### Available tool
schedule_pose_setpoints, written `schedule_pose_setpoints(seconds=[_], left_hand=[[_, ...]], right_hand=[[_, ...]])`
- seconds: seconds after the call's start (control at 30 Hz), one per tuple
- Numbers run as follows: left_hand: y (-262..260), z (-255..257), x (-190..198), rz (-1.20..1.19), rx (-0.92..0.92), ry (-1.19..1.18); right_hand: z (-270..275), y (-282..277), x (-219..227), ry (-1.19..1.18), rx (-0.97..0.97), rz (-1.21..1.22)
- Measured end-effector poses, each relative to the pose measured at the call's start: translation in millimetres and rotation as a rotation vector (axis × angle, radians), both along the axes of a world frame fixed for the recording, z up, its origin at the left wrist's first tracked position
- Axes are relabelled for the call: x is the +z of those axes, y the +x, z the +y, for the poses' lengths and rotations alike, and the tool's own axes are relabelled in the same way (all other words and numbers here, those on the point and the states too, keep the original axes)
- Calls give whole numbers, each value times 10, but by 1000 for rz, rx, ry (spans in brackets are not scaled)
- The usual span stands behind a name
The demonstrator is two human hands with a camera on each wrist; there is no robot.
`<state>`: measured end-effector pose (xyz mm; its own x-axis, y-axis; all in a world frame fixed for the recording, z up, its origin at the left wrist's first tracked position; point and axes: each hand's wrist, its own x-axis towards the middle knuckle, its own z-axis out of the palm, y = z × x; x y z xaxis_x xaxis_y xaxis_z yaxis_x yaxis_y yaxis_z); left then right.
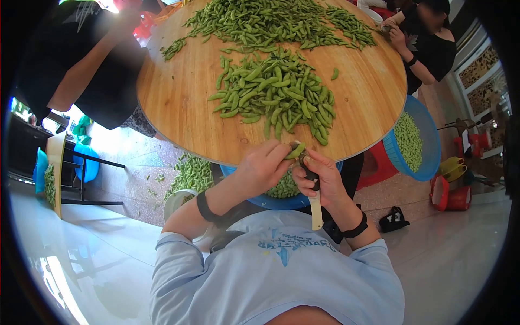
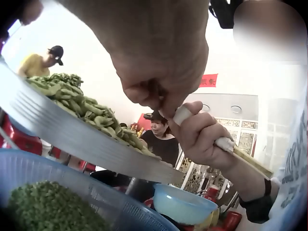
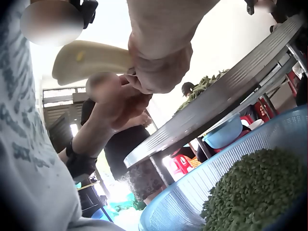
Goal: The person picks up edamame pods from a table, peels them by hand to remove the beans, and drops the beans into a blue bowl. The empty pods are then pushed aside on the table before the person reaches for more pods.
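Just off the table's near edge, my left hand (image 1: 262,169) pinches a green soybean pod (image 1: 296,151) between fingertips and thumb. My right hand (image 1: 326,177) grips a knife-like tool (image 1: 316,214) with a dark upper part and a flat cream end pointing down toward the shirt. The thumb side of that hand is right at the pod. Beneath both hands sits a blue basket (image 3: 183,202) with a heap of shelled green beans (image 3: 255,192). In the right wrist view the tool's cream end (image 3: 91,60) shows large; the pod is hidden behind fingers.
Piles of soybean pods (image 1: 276,92) lie on the round wooden table (image 1: 179,108). Another blue basin (image 1: 387,143) of beans stands at right, near red stools (image 1: 374,168). Pods (image 1: 192,170) are heaped on the floor at left beside a white bucket (image 1: 176,203). Other people stand or sit around the table.
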<state>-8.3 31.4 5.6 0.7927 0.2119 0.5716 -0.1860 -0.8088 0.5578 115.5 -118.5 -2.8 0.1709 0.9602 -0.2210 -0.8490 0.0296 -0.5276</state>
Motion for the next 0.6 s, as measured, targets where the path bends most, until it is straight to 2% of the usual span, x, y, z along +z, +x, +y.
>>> schedule_pose_setpoints(seconds=[0.1,0.17,0.2,0.27,0.3,0.33,0.37,0.4,0.43,0.47,0.5,0.53,0.6], left_hand=[[-51,-83,74,-27,54,115],[-70,-106,51,222,37,-734],[-64,-90,48,219,38,-732],[-57,-67,37,325,31,-1504],[-59,-97,37,324,32,-1507],[-56,-150,43,318,59,-1336],[-59,-192,43,312,85,-1165],[-65,-206,9,311,86,-1167],[-66,-213,-47,242,70,-859],[-67,-229,-80,173,53,-551],[-74,-263,-81,173,52,-553],[-82,-297,-77,143,71,-497],[-90,-326,-82,117,95,-443]], right_hand=[[-5,-49,-11,26,-19,-52],[-1,-96,-37,25,-56,-82],[5,-104,-41,21,-93,-113],[6,-91,-35,4,-98,-206],[3,-85,-35,-12,-103,-298],[0,-81,-39,-14,-101,-299],[-5,-82,-50,-45,-145,-517],[-9,-86,-64,-75,-190,-734],[12,-87,-91,-77,-189,-735],[54,-83,-123,-65,-340,-1091],[79,-76,-138,-51,-492,-1447],[82,-60,-118,-50,-491,-1448],[78,-45,-73,5,-479,-1674]])
